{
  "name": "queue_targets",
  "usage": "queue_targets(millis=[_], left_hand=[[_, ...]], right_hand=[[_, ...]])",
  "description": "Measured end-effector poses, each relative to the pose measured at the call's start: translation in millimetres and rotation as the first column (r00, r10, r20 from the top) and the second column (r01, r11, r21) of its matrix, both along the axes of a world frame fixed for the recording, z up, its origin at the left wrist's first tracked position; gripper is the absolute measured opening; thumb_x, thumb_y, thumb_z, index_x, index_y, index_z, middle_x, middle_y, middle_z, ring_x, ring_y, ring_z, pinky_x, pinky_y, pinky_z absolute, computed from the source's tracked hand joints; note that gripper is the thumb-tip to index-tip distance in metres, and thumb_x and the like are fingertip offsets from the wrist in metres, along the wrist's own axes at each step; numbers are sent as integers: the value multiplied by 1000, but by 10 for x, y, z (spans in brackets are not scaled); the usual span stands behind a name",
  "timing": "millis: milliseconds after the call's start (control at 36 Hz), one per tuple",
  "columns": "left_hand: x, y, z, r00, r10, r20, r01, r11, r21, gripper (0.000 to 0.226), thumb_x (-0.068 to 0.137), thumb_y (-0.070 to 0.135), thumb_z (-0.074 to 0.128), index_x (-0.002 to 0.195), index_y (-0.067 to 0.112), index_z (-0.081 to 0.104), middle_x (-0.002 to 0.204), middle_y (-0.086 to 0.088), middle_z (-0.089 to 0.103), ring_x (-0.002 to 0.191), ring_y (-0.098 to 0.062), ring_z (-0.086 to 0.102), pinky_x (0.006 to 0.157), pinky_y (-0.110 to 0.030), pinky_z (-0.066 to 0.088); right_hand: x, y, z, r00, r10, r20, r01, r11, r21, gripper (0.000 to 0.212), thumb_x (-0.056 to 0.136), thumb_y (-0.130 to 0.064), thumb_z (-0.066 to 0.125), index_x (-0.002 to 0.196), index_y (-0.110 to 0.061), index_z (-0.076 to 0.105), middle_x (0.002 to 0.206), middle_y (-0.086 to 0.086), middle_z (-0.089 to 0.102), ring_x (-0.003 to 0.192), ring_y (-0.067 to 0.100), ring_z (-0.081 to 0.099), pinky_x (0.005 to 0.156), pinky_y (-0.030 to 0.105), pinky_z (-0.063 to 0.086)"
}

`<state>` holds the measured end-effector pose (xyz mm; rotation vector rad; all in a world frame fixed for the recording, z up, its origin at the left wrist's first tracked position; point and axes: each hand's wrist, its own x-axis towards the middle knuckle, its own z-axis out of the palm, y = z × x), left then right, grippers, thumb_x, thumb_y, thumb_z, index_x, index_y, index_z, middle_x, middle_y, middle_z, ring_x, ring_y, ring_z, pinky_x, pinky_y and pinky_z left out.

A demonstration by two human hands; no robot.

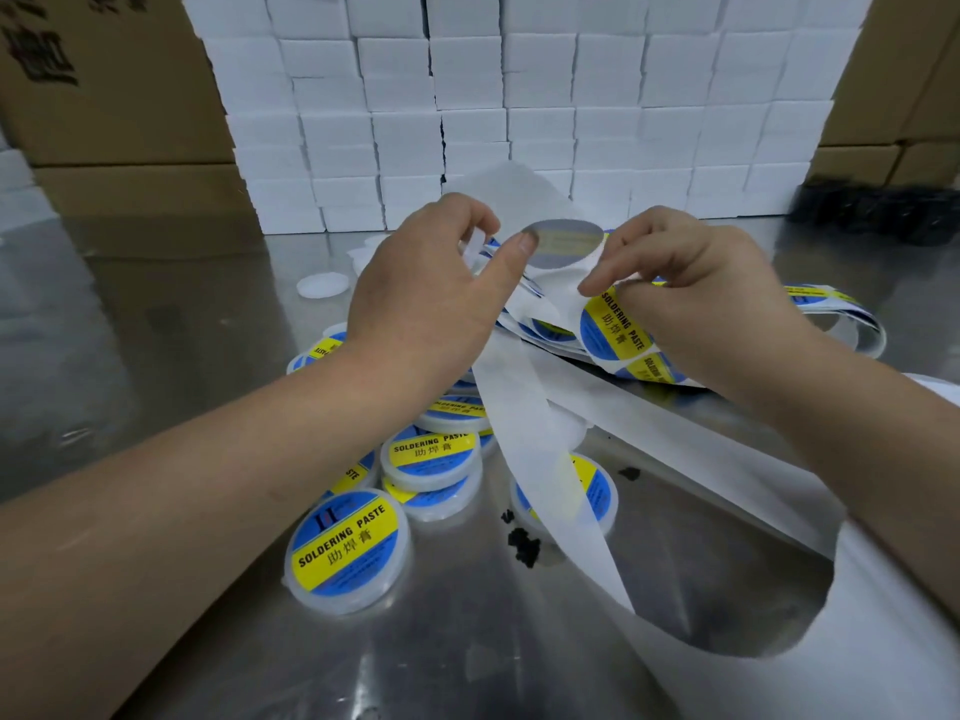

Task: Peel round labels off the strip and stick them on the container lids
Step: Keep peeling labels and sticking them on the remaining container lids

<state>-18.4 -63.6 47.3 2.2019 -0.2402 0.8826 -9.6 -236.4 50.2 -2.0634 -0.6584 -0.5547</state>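
Both hands are raised above the steel surface (156, 314) with 1 round label (563, 243) between them, seen from its grey adhesive back, so it looks already lifted off the backing. The left hand (431, 298) has its thumb tip against the label's left edge with the fingers curled behind, a grip that seems to pinch that edge, though the contact on the far side is hidden. The right hand (691, 283) pinches the strip (618, 324) where the next printed labels sit, fingers pressed together over the white backing just beside the lifted label. The spent backing (535, 439) trails down as a long bare white ribbon toward the person. Below the left forearm lies a cluster of containers (431, 459) whose lids already carry yellow-and-blue labels, the nearest 1 (347, 550) flat on the surface; a plain white lid (322, 284) lies farther back, unlabelled. The label is likely almost weightless, thin and floppy, and its glue side will probably catch on skin or fold onto itself if it sags, so it is best held by the very rim with as little fingertip on the adhesive as possible and kept taut. The backing looks slick and limp, so it needs a firm pinch close to the peel point. The containers look light and may slide on the polished steel when pressed, so steadying 1 while smoothing the label down seems wise.
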Motion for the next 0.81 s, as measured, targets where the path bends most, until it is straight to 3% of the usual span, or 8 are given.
queue_targets(millis=[222, 306, 389, 528, 611, 722, 778, 806], left_hand=[[-14, 1, -16, 996, -36, 87, 31, 998, 62, 18, 90, 42, 51, 95, 25, 54, 90, 9, 51, 87, -4, 40, 62, -22, 30], [-19, 3, -19, 992, -38, 116, 29, 996, 84, 24, 88, 41, 54, 101, 20, 57, 92, 10, 50, 91, -6, 40, 66, -21, 32], [-20, 9, -17, 988, -35, 148, 17, 992, 127, 29, 86, 41, 58, 104, 19, 58, 94, 12, 48, 87, 1, 38, 67, -18, 29], [-40, 10, 1, 977, -36, 210, -8, 978, 206, 38, 80, 38, 67, 106, 12, 60, 96, 12, 45, 89, -2, 39, 69, -16, 27], [-33, 19, -1, 977, -33, 209, -19, 970, 241, 40, 77, 36, 70, 107, 12, 59, 97, 12, 44, 91, -7, 43, 69, -17, 27], [7, 24, -21, 985, -21, 172, -19, 974, 227, 40, 79, 34, 67, 112, 16, 55, 99, 13, 41, 87, 0, 36, 67, -14, 24], [35, 26, -46, 988, -26, 150, -9, 974, 227, 38, 83, 32, 64, 115, 17, 52, 101, 13, 39, 88, 3, 33, 67, -13, 23], [47, 25, -59, 990, -35, 140, 1, 972, 233, 35, 85, 28, 61, 117, 17, 52, 103, 12, 41, 89, 3, 33, 68, -12, 23]], right_hand=[[40, -27, -8, 986, -32, -163, 47, 995, 90, 46, 81, 1, 40, 62, -31, 67, 60, -25, 62, 57, -1, 61, 35, 8, 35], [22, -22, 15, 969, 26, -248, 32, 973, 229, 38, 84, -7, 46, 60, -26, 69, 63, -12, 67, 62, 9, 64, 44, 20, 51], [-12, -10, 30, 979, 75, -188, -25, 966, 258, 29, 87, -10, 53, 61, -18, 63, 61, -8, 63, 61, 2, 60, 60, 16, 50], [-1, -10, 34, 968, -71, -240, 135, 956, 261, 32, 83, -38, 57, 60, -19, 67, 60, -4, 64, 60, 14, 59, 55, 24, 50], [-19, 9, 41, 969, -82, -231, 143, 954, 263, 25, 81, -28, 61, 57, -24, 67, 68, 7, 58, 55, 13, 52, 43, 18, 46], [-17, 15, 33, 977, -94, -192, 134, 969, 209, 26, 82, -26, 62, 56, -27, 65, 67, 14, 56, 56, 22, 51, 57, 23, 49], [-16, 26, 25, 975, -73, -209, 116, 973, 200, 24, 82, -27, 63, 58, -28, 66, 63, 8, 61, 60, 26, 57, 61, 35, 54], [-15, 30, 18, 976, -70, -206, 109, 976, 188, 24, 83, -27, 63, 59, -28, 66, 56, -2, 59, 56, 19, 57, 58, 31, 53]])
